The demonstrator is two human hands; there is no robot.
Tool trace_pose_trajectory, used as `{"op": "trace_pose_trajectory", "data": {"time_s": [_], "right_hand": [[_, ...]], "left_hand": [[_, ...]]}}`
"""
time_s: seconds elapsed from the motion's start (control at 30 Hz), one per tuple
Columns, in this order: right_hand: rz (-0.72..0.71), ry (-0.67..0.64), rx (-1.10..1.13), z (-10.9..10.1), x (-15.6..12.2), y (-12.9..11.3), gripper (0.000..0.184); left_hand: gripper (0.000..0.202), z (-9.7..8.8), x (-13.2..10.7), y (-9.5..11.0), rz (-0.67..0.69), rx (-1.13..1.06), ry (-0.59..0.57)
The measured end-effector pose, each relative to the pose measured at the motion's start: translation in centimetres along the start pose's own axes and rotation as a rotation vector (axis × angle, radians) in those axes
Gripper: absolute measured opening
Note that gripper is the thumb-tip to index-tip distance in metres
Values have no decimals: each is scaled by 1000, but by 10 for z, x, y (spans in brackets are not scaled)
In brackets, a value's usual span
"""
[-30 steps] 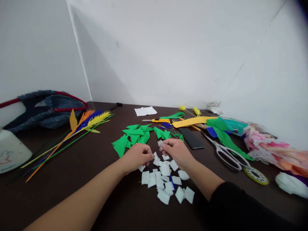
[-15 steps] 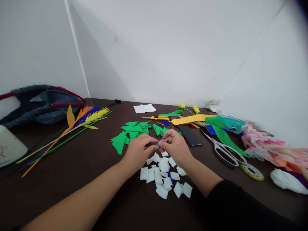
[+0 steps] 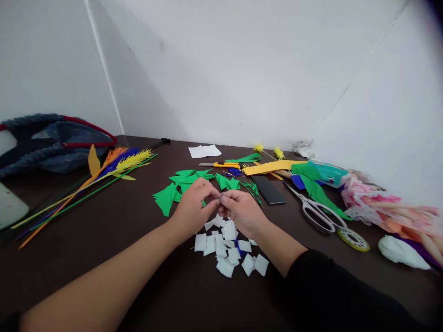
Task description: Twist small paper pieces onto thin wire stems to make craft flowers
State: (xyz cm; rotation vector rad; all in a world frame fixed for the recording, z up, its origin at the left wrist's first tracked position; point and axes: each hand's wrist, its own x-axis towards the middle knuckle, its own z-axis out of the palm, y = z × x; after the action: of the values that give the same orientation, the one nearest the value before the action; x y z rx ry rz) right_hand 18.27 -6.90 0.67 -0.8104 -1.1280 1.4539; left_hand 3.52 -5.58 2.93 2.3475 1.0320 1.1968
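My left hand [image 3: 193, 206] and right hand [image 3: 243, 213] meet fingertip to fingertip over a dark table [image 3: 104, 216]. Both are pinched narrow on a small scrap [image 3: 219, 201], mostly hidden by my fingers. It sits just above the heap of white squares [image 3: 224, 246], with green cutouts [image 3: 166, 199] behind. Handling it cleanly seems to call for a light, even pinch, edges matched and wrists low.

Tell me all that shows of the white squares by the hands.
The white squares are small thin cut pieces, paper or cloth by their look, lying flat and overlapping in a loose heap on the dark table. A blue scrap shows among them. The left hand and right hand pinch together over its far edge.
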Motion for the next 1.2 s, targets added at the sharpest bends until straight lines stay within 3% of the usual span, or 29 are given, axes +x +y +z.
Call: {"op": "trace_pose_trajectory", "data": {"time_s": [0.13, 0.3, 0.4, 0.5, 0.63, 0.73, 0.8, 1.03, 1.1, 1.2], "right_hand": [[64, -27, 73, -2, -2, -4, 18], [30, 0, 70, -4, -1, -5, 17], [-22, 52, -21, -3, 0, -3, 14], [-144, 116, -273, -4, -1, -3, 11], [-488, 228, -859, -9, -5, -7, 11], [-716, 186, -1160, -13, -7, -11, 13], [-769, 118, -1228, -15, -8, -14, 15], [-794, -16, -1070, -12, -12, -13, 18], [-739, 43, -954, -9, -12, -12, 15], [-544, 167, -741, -5, -10, -8, 8]], "left_hand": [[4, 2, 1, 2, 23, 16, 6], [6, 8, 3, 4, -216, -313, -21], [7, 10, 4, 5, -293, -428, -29], [10, 10, 3, 6, -353, -510, -37], [16, 12, 1, 7, -415, -602, -80], [14, 17, -1, 4, -515, -762, -108], [11, 19, -1, 0, -563, -873, -117], [15, 19, -1, -7, -500, -922, 15], [18, 18, -1, -4, -486, -912, 16], [23, 17, -1, 1, -490, -914, -11]]}}
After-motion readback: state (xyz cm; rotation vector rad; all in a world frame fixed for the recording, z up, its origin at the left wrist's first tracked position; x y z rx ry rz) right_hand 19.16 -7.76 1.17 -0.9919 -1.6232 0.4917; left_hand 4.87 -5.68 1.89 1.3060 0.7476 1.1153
